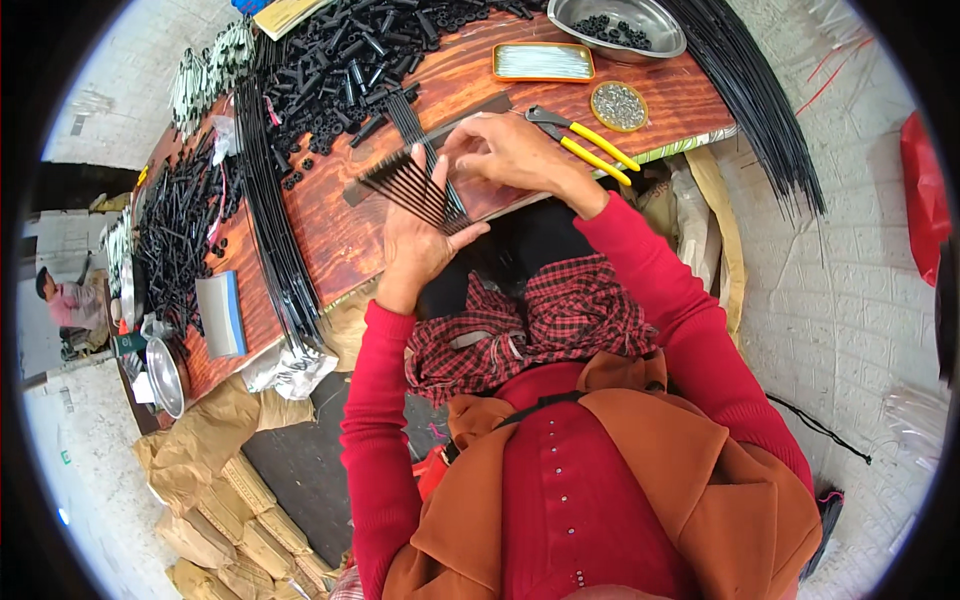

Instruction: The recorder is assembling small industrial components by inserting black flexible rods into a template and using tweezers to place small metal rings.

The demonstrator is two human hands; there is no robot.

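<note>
Across the reddish wooden table (330,215) we saw a heap of black tubes (350,55), then a steel bowl (617,22) and yellow-handled pliers (590,143). Our left hand (418,240) gripped a fanned bundle of thin black rods (415,185) at the near table edge, while our right hand (505,150) pinched their upper ends.

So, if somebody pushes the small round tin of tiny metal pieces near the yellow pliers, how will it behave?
The round tin looks shallow and flat-bottomed, so it would probably slide on the wooden table, not tip. It is open and nearly full, so a quick push may spill some pieces. It lies beside the yellow pliers, which could block it.
</note>
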